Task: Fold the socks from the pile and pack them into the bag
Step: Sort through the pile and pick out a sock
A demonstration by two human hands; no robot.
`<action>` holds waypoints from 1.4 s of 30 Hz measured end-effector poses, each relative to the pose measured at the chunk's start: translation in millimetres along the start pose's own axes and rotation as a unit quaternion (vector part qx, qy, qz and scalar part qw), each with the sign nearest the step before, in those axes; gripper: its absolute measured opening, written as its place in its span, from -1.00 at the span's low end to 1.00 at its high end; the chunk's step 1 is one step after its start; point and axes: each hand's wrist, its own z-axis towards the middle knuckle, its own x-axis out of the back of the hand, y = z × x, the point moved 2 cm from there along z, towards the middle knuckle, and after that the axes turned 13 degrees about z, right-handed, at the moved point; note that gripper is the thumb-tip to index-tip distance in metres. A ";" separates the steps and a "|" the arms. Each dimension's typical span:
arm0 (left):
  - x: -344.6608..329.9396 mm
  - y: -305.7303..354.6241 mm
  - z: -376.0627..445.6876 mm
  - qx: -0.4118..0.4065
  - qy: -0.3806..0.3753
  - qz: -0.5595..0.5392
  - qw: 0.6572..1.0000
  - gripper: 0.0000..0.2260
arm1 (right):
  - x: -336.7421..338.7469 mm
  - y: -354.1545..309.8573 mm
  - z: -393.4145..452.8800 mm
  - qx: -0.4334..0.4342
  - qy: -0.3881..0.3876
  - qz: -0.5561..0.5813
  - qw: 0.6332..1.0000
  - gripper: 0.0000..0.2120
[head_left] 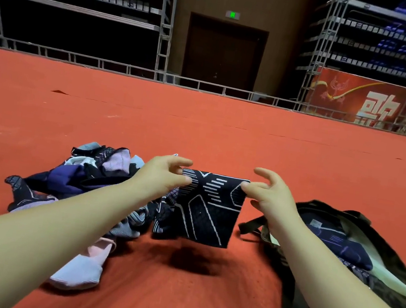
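A black sock with white line patterns [204, 207] hangs folded above the red floor, its lower edge off the ground. My left hand [164, 177] pinches its top left corner and my right hand [270, 193] pinches its top right corner. A pile of socks [82, 175] in black, purple, grey and pink lies on the floor to the left, partly behind my left forearm. An open dark bag [367, 247] lies on the right with dark blue socks [340, 248] inside it.
A pale pink and blue sock [82, 265] lies nearest me under my left forearm. The bag's straps [292, 307] trail toward me on the right. Red carpet [200, 132] stretches far ahead to a metal railing and stands.
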 end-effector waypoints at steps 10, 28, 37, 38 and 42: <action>-22.8 -9.9 12.6 -0.036 -0.057 0.335 0.940 -0.91 | 13.3 45.4 21.1 0.034 -0.096 -0.225 0.969 -0.77; -53.5 -50.3 -59.2 0.040 -0.404 0.224 0.886 -0.82 | 30.4 82.8 -41.1 -0.133 -0.366 -0.347 0.853 -0.94; -68.2 -72.3 -45.0 0.088 -0.294 0.287 0.908 -0.81 | 25.2 109.0 -31.6 -0.138 -0.194 -0.313 0.919 -0.83; -69.1 -74.6 -42.3 0.075 -0.285 0.309 0.904 -0.81 | 24.1 110.2 -30.8 -0.130 -0.185 -0.323 0.919 -0.81; -77.3 -85.7 -35.3 0.062 -0.276 0.354 0.891 -0.84 | 18.7 121.7 -30.9 -0.106 -0.167 -0.423 0.884 -0.74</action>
